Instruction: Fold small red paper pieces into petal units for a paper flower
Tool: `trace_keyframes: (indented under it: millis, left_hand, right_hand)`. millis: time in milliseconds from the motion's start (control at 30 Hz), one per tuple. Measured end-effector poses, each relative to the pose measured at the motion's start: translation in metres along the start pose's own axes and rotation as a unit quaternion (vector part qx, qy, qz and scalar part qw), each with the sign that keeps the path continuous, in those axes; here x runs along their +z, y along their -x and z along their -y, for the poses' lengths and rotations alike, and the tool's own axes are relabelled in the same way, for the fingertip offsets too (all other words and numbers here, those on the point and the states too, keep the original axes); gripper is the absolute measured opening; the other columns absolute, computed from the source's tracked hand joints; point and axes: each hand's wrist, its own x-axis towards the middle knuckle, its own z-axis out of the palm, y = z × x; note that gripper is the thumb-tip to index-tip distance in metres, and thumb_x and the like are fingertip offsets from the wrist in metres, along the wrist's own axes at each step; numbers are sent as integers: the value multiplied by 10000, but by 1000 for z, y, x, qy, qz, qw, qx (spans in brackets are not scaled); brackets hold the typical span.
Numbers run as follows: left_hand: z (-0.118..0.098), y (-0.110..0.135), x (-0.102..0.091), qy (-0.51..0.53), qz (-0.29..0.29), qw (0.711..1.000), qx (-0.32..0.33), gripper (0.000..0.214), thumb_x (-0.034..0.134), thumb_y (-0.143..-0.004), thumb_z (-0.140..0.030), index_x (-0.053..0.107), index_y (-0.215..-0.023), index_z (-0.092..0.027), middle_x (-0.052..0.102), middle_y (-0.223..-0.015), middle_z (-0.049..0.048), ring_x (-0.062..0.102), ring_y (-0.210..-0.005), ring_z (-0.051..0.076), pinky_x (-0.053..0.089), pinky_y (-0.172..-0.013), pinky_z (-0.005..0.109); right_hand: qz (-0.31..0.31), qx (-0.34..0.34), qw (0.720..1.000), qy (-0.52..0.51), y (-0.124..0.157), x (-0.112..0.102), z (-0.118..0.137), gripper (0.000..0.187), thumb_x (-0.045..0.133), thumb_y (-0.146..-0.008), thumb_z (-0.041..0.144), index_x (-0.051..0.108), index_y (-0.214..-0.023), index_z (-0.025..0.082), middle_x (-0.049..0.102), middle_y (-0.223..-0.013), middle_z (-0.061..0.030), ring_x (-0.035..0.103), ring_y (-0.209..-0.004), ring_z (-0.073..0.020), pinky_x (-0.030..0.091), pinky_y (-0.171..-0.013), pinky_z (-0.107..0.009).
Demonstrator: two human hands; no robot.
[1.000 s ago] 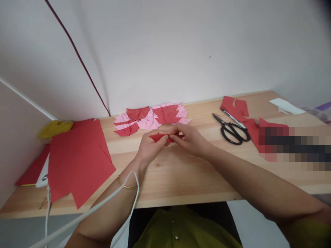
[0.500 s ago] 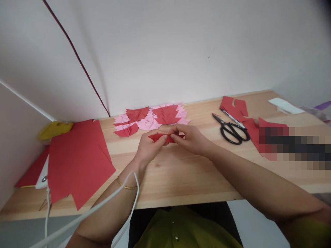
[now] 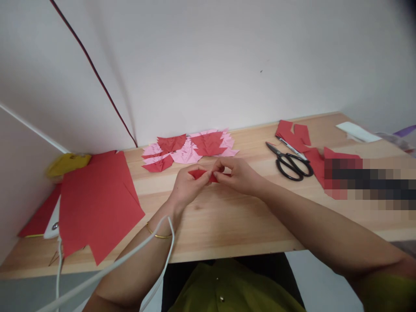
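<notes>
My left hand [image 3: 186, 186] and my right hand [image 3: 238, 175] meet above the middle of the wooden table [image 3: 227, 216]. Both pinch a small folded red paper piece [image 3: 203, 174] between thumbs and fingertips, the left on its left end, the right on its right end. Just behind the hands lies a cluster of folded red and pink paper shapes [image 3: 190, 149] against the wall.
A stack of red paper sheets [image 3: 97, 203] covers the table's left part, with a yellow object [image 3: 66, 164] behind it. Black scissors [image 3: 289, 162] and red paper scraps [image 3: 294, 134] lie at the right. White cables [image 3: 107, 268] hang across the front left.
The hands have stayed in place; the fingers have shifted slightly on the red paper piece, which now looks a little more folded. The view moved slightly.
</notes>
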Motion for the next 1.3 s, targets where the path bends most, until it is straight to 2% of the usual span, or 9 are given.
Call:
trace_keyframes:
  millis: [67,200,400,600,733,900,1000,1133,1300]
  left_hand:
    - [0,-1,0,25,13,1000,-4,207,694,-718,-338,670,-729,-133,656,-663,31,578,-628,125,428,-606,238]
    - [5,-3,1,120,81,990,-4,187,739,-668,-282,670,-745,-126,671,-738,44,606,-718,147,449,-693,264]
    - [11,-5,8,179,37,980,-75,183,750,-622,-213,668,-750,-112,658,-663,27,580,-623,120,427,-628,242]
    - [7,-3,11,203,1,976,-77,179,765,-590,-198,676,-716,-108,626,-601,5,540,-578,97,410,-603,230]
    - [9,-3,12,227,-1,971,-74,233,766,-625,-281,688,-768,-115,646,-641,17,525,-554,88,409,-589,234]
    - [15,-5,13,279,2,958,-61,344,658,-747,-457,666,-767,-114,662,-671,61,575,-594,128,430,-594,258]
    - [16,-6,12,272,1,960,-63,392,636,-754,-505,664,-773,-114,665,-689,69,584,-611,135,440,-608,265]
    - [17,-3,12,213,36,974,-75,286,775,-636,-362,672,-740,-116,658,-683,39,571,-618,115,430,-639,247]
    - [17,-1,15,178,29,980,-86,232,769,-625,-305,671,-729,-122,654,-676,20,550,-599,107,406,-605,235]
  right_hand:
    - [-7,15,1000,-7,0,0,1,78,538,-752,208,580,-699,168,622,-703,-14,543,-649,-119,413,-603,-236]
    - [-54,59,997,-17,-2,-1,2,53,549,-712,199,537,-668,171,556,-657,11,483,-626,-110,384,-582,-232]
    - [-61,70,995,-26,-4,0,-2,51,543,-708,200,524,-671,170,539,-643,19,463,-627,-110,374,-602,-241]
    - [-52,68,996,-35,-3,3,-1,79,527,-734,235,521,-697,166,542,-649,9,459,-613,-110,372,-596,-251]
    - [-47,80,994,-51,-4,1,-2,100,526,-755,261,524,-726,166,540,-658,8,459,-615,-110,376,-597,-252]
    - [-42,90,990,-101,-4,1,-3,118,535,-762,282,516,-726,172,526,-627,23,450,-578,-101,370,-572,-247]
    - [-46,95,986,-132,-4,1,-4,132,538,-766,298,506,-726,177,501,-592,38,432,-542,-92,355,-543,-238]
    - [-57,100,985,-128,-5,2,-5,132,543,-761,298,509,-722,177,501,-586,38,437,-535,-92,358,-534,-238]
    - [-56,95,987,-117,-4,5,-2,127,544,-755,292,500,-715,180,534,-605,23,471,-571,-105,390,-560,-246]
